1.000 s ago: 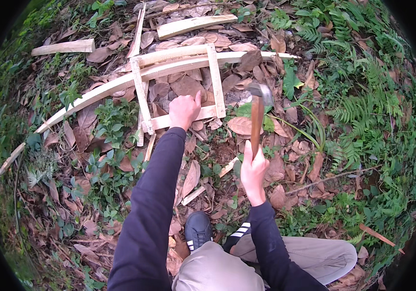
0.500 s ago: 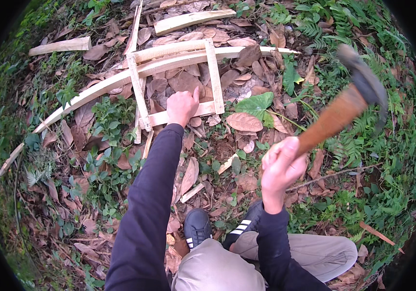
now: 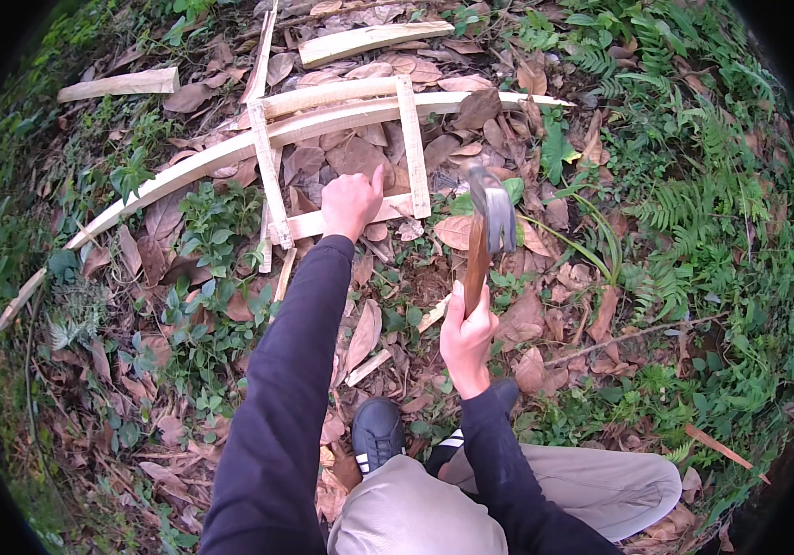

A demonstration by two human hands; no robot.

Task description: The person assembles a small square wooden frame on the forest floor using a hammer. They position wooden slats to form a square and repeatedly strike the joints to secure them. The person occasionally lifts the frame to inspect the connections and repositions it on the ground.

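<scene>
A pale wooden frame (image 3: 412,148) of four strips lies on the leaf litter, with a long wooden strip passing across its far side. My left hand (image 3: 351,203) is closed around the near strip of the frame, its thumb sticking up. Nearer to me and to the right, my right hand (image 3: 467,340) grips the wooden handle of a claw hammer (image 3: 477,245). The hammer stands head up, its metal head just right of the frame's near right corner and apart from it.
Loose wooden pieces lie beyond the frame, one at the far left (image 3: 119,85) and one at the back (image 3: 374,41). Small wood scraps (image 3: 368,367) rest near my shoes (image 3: 378,433). Ferns and low plants (image 3: 684,222) grow on the right.
My right hand has swung the hammer leftward, from the far right to beside the frame's near right corner. The left hand keeps its hold on the frame.
</scene>
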